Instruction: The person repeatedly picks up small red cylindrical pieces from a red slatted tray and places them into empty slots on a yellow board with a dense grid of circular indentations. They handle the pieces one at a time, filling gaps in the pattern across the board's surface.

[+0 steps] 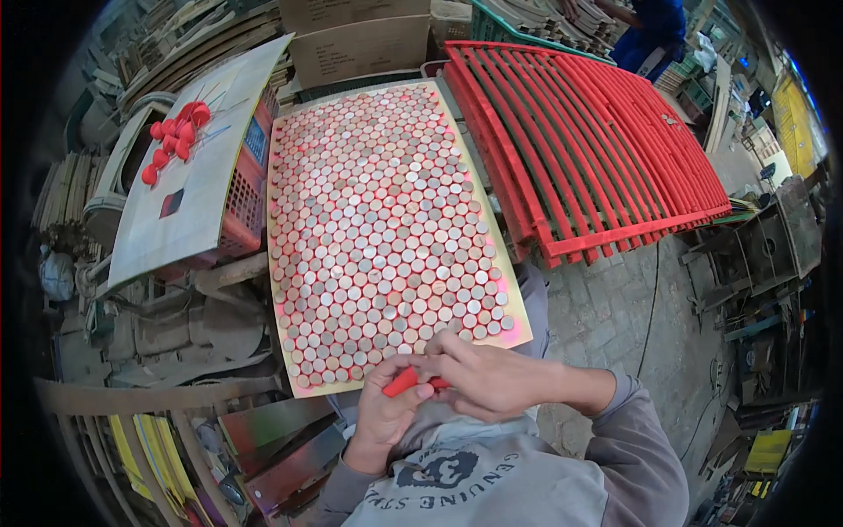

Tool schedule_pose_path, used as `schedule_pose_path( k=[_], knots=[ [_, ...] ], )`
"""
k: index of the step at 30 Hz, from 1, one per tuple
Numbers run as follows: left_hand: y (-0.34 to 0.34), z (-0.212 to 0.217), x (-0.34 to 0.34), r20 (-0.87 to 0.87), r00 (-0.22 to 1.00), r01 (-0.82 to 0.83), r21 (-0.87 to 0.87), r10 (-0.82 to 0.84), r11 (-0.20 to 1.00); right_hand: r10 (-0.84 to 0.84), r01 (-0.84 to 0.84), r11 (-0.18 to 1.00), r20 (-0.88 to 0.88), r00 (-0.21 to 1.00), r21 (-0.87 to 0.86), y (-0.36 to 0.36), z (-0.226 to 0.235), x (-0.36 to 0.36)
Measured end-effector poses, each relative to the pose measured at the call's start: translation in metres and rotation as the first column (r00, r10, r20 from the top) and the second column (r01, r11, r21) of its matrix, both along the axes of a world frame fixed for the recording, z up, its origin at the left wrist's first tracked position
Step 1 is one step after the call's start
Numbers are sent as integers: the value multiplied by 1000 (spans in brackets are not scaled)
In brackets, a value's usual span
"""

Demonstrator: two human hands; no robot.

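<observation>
Close to my body, below the near edge of a pale board, my two hands meet around a small red piece (402, 382) whose exact kind I cannot make out. My left hand (386, 411) grips it between thumb and fingers. Fingers of my right hand (492, 379) are curled against the other end, hiding part of it. Just beyond lies the board (516, 327), covered in rows of small round discs (378, 237) with greyish tops and red showing between them. Red rounded pieces with thin sticks (180, 132) lie on a white panel (145, 233) at the left.
A bright red slatted rack (606, 149) stands to the right of the board. Cardboard boxes (360, 44) are at the back. Under the white panel is a red plastic crate (246, 211). A wooden rail (158, 397) runs at lower left. Another person (654, 35) is at the far right.
</observation>
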State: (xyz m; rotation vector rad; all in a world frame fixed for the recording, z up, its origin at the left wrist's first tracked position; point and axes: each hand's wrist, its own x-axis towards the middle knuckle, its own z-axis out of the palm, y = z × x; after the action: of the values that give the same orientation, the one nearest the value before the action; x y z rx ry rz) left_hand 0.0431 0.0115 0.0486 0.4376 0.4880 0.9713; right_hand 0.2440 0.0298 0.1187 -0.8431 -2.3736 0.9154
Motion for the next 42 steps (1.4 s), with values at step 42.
schedule_pose_path(
  k=[42],
  knots=[
    [-19, 7, 2, -414, 899, 15, 359, 144, 933, -579, 412, 793, -343, 740, -449, -61, -20, 2]
  ],
)
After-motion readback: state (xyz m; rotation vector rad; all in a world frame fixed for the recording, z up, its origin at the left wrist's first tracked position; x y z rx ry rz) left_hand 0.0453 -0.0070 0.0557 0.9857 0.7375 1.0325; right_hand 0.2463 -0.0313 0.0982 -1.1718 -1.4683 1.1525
